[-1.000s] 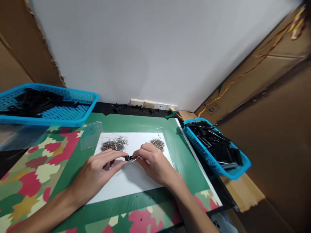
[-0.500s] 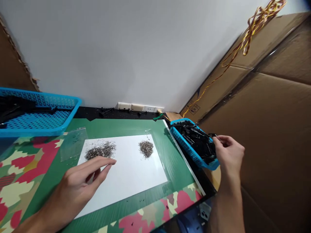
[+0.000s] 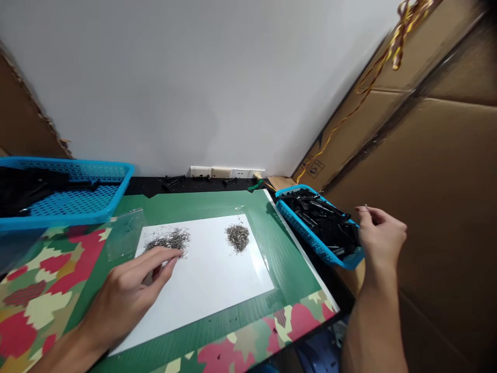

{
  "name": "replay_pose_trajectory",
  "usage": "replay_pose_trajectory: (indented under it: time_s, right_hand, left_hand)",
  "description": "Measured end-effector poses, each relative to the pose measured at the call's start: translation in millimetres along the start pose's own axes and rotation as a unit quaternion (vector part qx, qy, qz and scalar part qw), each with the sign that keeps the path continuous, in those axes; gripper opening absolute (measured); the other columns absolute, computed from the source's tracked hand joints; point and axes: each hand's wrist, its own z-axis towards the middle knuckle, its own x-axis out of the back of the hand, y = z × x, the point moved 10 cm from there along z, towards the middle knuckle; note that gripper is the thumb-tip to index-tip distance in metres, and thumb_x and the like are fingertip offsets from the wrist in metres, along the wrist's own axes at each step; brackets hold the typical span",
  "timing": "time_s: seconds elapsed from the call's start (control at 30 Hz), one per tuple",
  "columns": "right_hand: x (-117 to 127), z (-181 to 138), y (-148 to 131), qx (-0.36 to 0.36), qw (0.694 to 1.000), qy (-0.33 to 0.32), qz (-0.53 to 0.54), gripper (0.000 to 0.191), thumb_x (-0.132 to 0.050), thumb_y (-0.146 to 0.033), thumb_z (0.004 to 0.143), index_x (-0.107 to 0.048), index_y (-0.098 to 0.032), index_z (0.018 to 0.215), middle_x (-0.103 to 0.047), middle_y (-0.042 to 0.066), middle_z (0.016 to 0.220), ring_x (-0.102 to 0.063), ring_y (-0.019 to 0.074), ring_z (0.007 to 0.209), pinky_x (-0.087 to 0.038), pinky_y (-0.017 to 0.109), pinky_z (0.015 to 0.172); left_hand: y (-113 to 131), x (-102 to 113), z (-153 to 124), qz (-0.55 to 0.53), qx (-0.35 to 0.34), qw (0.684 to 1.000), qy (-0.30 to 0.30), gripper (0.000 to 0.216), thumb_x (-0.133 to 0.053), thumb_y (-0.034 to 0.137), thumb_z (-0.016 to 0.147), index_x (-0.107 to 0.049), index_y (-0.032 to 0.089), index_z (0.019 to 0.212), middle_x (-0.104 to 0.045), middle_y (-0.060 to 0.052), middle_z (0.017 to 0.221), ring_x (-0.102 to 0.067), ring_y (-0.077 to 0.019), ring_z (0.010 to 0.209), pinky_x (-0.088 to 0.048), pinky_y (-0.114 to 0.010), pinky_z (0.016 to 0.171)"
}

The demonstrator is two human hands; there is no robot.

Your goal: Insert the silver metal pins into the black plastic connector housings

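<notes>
My left hand (image 3: 134,282) is over the white sheet (image 3: 217,274), thumb and index finger pinched together at the lower edge of the left pile of small metal pins (image 3: 171,239). Whatever is between those fingertips is too small to name. A second, rounder pile of small metal pieces (image 3: 237,238) lies on the right part of the sheet. My right hand (image 3: 382,233) is raised beside the right blue basket (image 3: 310,239), which is full of black plastic parts (image 3: 320,215). Its fingers are curled in a pinch, with a tiny glint at the tips that I cannot make out.
Another blue basket (image 3: 112,199) with black parts stands at the left. A clear plastic bag (image 3: 125,235) lies beside the sheet on the green mat (image 3: 194,202). Wall sockets (image 3: 227,172) line the back; cardboard (image 3: 446,207) walls the right side, with yellow-brown wire (image 3: 398,49) above.
My right hand has moved slightly right and up from the basket; the dark piece at its fingertips no longer shows. My left fingertips are closer to the pin pile. The view has shifted slightly.
</notes>
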Motion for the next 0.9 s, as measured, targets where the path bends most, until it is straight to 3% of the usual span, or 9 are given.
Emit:
replay_pose_trajectory:
  time_s: [0.1,0.17,0.23,0.3,0.43,0.5,0.53,0.7,0.9]
  right_hand:
    - [1.2,-16.0,-30.5,0.024,0.999,0.02,0.007,0.031,-0.068,-0.037,0.091,-0.086,-0.016,0.106,-0.079,0.016,0.086,-0.068,0.0272,0.072,-0.045,0.038,0.068]
    - [-5.3,-33.9,-70.8,0.079,0.996,0.014,0.033,0.031,-0.065,-0.037,0.095,-0.085,-0.017,0.106,-0.078,0.014,0.083,-0.065,0.0247,0.069,-0.043,0.036,0.065]
    - [-21.8,-58.5,-119.1,0.136,0.987,-0.036,0.081,0.033,-0.064,-0.041,0.097,-0.083,-0.015,0.108,-0.077,0.013,0.083,-0.064,0.0226,0.068,-0.044,0.033,0.065]
    - [-55.1,-91.8,-170.3,0.192,0.955,-0.174,0.146,0.035,-0.061,-0.045,0.1,-0.08,-0.016,0.104,-0.074,0.009,0.077,-0.06,0.0196,0.063,-0.041,0.031,0.06]
    - [-122.8,-185.2,-243.8,0.317,0.805,-0.481,0.141,0.028,-0.06,-0.04,0.1,-0.08,-0.021,0.104,-0.069,0.002,0.066,-0.058,0.0184,0.058,-0.039,0.028,0.057]
    - [-140.5,-216.8,-255.4,0.35,0.752,-0.547,0.113,0.025,-0.06,-0.037,0.099,-0.08,-0.023,0.103,-0.07,0.002,0.067,-0.059,0.0186,0.059,-0.038,0.028,0.057]
    - [-146.2,-225.3,-258.1,0.357,0.742,-0.557,0.105,0.025,-0.06,-0.036,0.099,-0.08,-0.023,0.103,-0.07,0.002,0.067,-0.059,0.0185,0.058,-0.037,0.028,0.057]
    - [-153.9,-237.0,-261.3,0.367,0.751,-0.541,0.093,0.03,-0.051,-0.035,0.105,-0.078,-0.022,0.106,-0.074,0.006,0.08,-0.063,0.019,0.064,-0.038,0.029,0.062]
    - [-153.0,-233.8,-255.4,0.399,0.767,-0.493,0.102,0.03,-0.047,-0.033,0.109,-0.075,-0.024,0.111,-0.075,0.008,0.101,-0.067,0.0219,0.083,-0.043,0.03,0.072]
  left_hand:
    - [-3.5,13.9,6.5,0.012,0.029,0.999,0.032,0.023,-0.062,0.035,0.102,-0.077,0.024,0.115,-0.079,-0.005,0.115,-0.071,-0.0184,0.084,-0.056,-0.026,0.069]
    - [-10.6,24.0,11.0,0.034,0.057,0.996,0.053,0.023,-0.061,0.035,0.102,-0.077,0.022,0.113,-0.079,-0.005,0.109,-0.067,-0.0166,0.076,-0.053,-0.026,0.066]
    - [-19.1,35.0,14.6,0.068,0.082,0.991,0.078,0.023,-0.06,0.034,0.101,-0.078,0.021,0.109,-0.079,-0.004,0.1,-0.062,-0.0162,0.071,-0.05,-0.028,0.066]
    - [-25.6,43.0,17.7,0.093,0.093,0.987,0.092,0.023,-0.06,0.033,0.101,-0.079,0.021,0.106,-0.078,-0.003,0.094,-0.058,-0.0165,0.068,-0.048,-0.029,0.066]
    - [-34.7,49.9,22.0,0.101,0.109,0.984,0.096,0.024,-0.058,0.032,0.103,-0.078,0.021,0.108,-0.077,-0.003,0.092,-0.057,-0.0172,0.068,-0.045,-0.029,0.067]
    - [-38.4,50.3,23.0,0.097,0.12,0.984,0.093,0.023,-0.057,0.031,0.103,-0.078,0.021,0.108,-0.077,-0.003,0.094,-0.06,-0.0181,0.073,-0.044,-0.029,0.066]
    - [-40.0,50.1,23.2,0.096,0.123,0.983,0.093,0.023,-0.057,0.03,0.103,-0.078,0.022,0.108,-0.077,-0.003,0.095,-0.062,-0.0187,0.075,-0.043,-0.029,0.066]
    - [-50.7,50.0,20.8,0.101,0.146,0.98,0.085,0.025,-0.054,0.033,0.105,-0.076,0.023,0.112,-0.077,-0.004,0.102,-0.066,-0.0198,0.078,-0.047,-0.031,0.068]
    - [-39.5,45.1,47.1,0.177,0.062,0.982,0.012,0.036,-0.04,0.034,0.112,-0.065,0.023,0.135,-0.071,-0.009,0.127,-0.068,-0.0262,0.115,-0.053,-0.036,0.089]
